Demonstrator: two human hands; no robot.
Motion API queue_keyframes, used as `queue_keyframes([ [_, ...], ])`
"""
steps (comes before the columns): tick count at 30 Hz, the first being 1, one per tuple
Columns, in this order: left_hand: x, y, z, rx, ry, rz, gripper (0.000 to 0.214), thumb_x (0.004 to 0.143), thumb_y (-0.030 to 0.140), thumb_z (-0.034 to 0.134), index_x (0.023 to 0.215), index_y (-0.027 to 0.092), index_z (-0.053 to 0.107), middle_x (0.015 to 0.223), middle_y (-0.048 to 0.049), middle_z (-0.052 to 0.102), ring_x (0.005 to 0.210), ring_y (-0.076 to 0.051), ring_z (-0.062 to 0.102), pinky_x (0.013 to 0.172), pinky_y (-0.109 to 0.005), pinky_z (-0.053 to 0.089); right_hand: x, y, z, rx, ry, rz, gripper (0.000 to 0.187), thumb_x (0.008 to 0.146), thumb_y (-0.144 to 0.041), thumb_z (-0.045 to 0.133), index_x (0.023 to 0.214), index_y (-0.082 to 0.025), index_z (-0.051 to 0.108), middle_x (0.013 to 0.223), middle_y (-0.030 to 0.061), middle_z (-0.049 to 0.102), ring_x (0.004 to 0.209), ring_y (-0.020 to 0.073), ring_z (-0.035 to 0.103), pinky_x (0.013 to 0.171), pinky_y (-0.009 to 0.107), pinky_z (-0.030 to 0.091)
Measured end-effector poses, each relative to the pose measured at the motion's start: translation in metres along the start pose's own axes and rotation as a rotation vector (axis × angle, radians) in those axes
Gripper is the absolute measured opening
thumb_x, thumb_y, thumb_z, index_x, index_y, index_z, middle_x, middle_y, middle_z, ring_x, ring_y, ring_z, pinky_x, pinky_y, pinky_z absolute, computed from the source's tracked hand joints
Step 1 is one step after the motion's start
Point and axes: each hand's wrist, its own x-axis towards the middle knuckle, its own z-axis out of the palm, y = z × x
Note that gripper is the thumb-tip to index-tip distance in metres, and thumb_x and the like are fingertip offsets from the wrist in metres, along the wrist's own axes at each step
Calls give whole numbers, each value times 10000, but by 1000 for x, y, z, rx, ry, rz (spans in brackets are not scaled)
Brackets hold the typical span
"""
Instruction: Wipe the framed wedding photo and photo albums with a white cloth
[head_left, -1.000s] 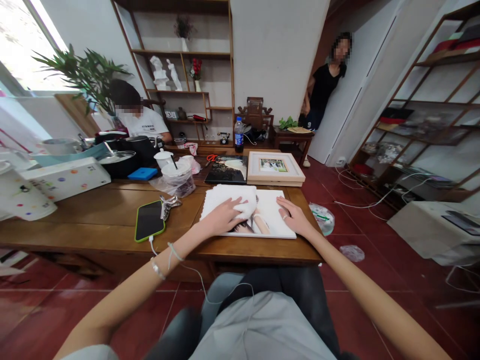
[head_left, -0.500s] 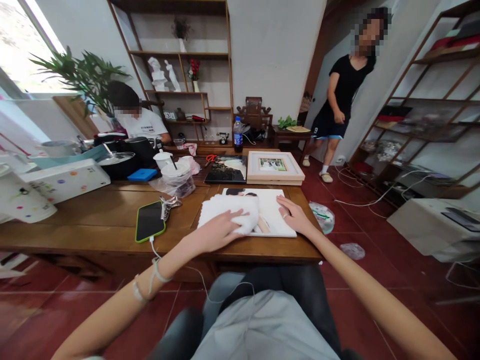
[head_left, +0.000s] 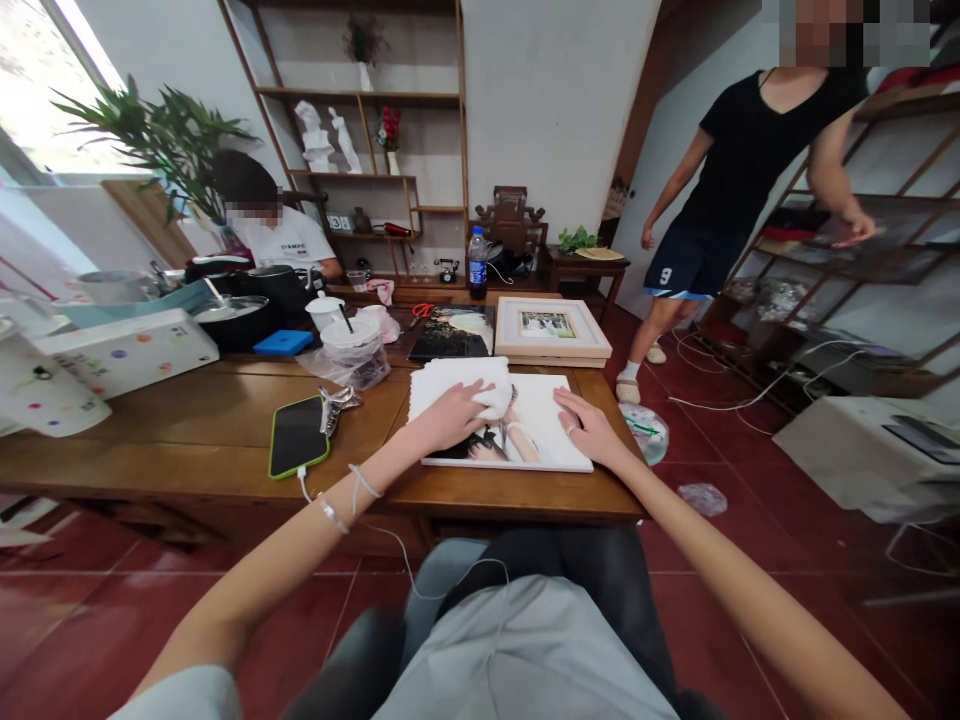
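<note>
While flat, one print (head_left: 538, 425); one cloth (head_left: 454, 375) atop.

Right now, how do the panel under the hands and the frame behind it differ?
Cover: the panel is partly hidden by a white cloth under the left hand; the frame has nothing over it.
Contact: the right hand rests on the panel; neither hand touches the frame.
Edge: the panel has no raised surround, while the frame has a pale one around a small picture.
Both lie flat, image side up.
</note>
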Motion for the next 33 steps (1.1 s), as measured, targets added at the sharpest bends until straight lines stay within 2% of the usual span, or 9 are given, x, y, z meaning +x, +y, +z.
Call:
queue_keyframes([
  [6,-49,55,-30,-19,-91,117,291,928,252,373,934,186,657,1364,-82,450,1299,-224,347,1040,-377,299,0,0,-1,2,-12,26,398,793,-208,489,1171,-172,607,1272,84,549,1222,250,461,1064,439,340],
  [10,-64,70,-38,-69,-119,150,257,916,240,406,933,187,657,1401,-66,403,1314,-226,327,1059,-378,275,0,1,0,-4,-13,16,407,793,-202,481,1183,-179,597,1274,80,548,1224,246,459,1061,444,341],
  [12,-61,65,-37,-86,-114,145,282,929,251,379,962,193,653,1417,-55,380,1326,-226,303,1059,-377,274,0,2,0,-17,-10,7,408,798,-202,475,1188,-171,593,1275,87,546,1224,245,460,1060,447,341],
  [15,-45,44,-29,-102,-89,139,307,941,277,353,1036,208,637,1429,-50,361,1341,-220,270,1065,-376,265,0,3,1,-25,-7,1,403,803,-209,475,1186,-164,594,1273,94,547,1219,246,465,1060,448,341],
  [20,-8,1,-5,-95,-10,66,357,919,413,388,1058,193,633,1399,-89,402,1337,-243,274,1062,-416,260,0,2,1,-15,-4,-5,391,811,-211,473,1180,-172,599,1272,92,547,1221,250,463,1058,455,344],
  [24,14,-20,13,-47,59,-24,390,906,443,399,1120,185,599,1402,-101,393,1329,-267,284,1059,-455,255,0,2,0,-31,-11,-20,395,821,-208,453,1185,-144,592,1272,115,543,1225,249,458,1056,450,347],
  [29,20,-19,14,11,59,-22,367,950,310,305,1205,192,540,1400,-96,397,1320,-256,307,1039,-438,296,0,3,1,-35,-11,-16,404,816,-194,454,1197,-167,583,1274,99,545,1224,240,460,1052,447,353],
  [33,3,8,1,32,14,56,334,941,249,326,1142,150,573,1364,-138,433,1295,-248,353,1012,-395,341,0,4,2,-33,-5,-14,401,813,-199,463,1193,-182,589,1273,84,548,1227,237,457,1055,438,353],
])
